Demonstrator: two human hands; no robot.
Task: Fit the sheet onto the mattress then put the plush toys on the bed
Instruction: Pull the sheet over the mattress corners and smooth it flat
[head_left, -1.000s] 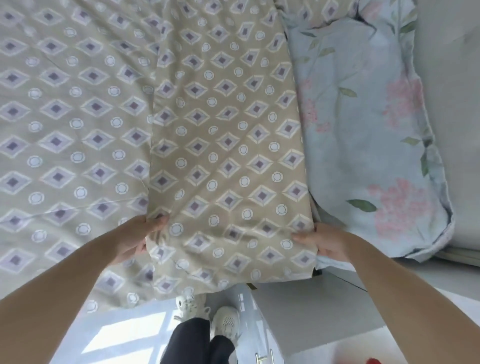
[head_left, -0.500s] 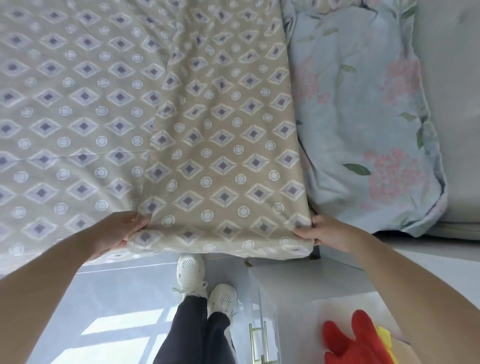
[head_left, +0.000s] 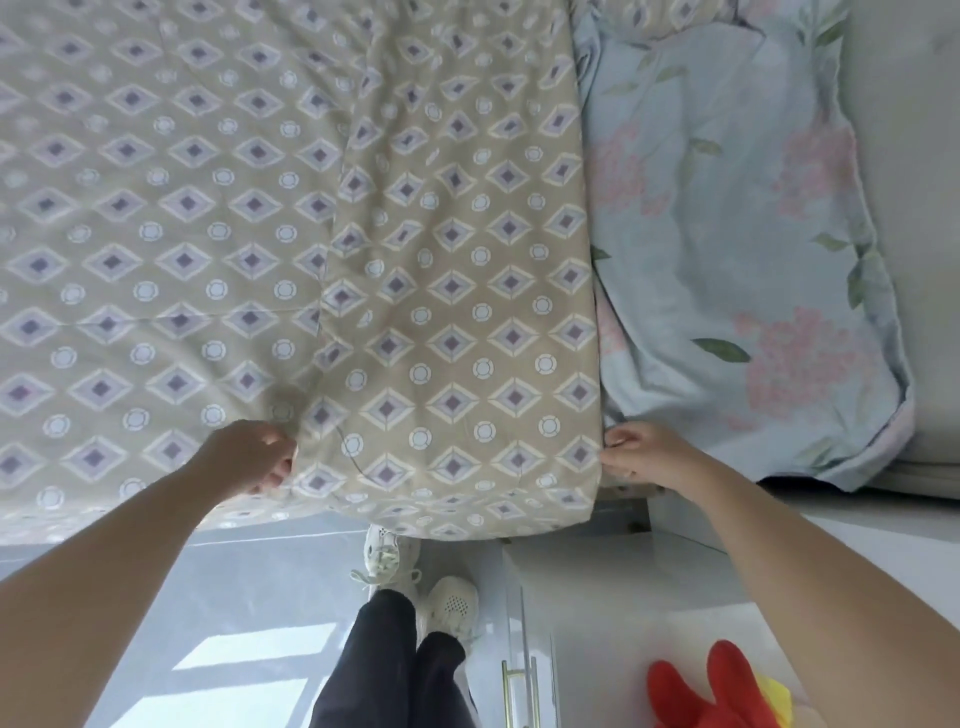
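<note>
The patterned sheet (head_left: 441, 260) lies spread out, stretching away from both sets of fingers, with a flowered pillow (head_left: 727, 234) just beyond the right ones. The left hand (head_left: 254, 457) clutches a bunched fold of sheet; the right hand (head_left: 649, 460) pinches its corner edge. A red and yellow plush toy (head_left: 727, 686) sits well back from the right fingers, apart from the sheet.
</note>
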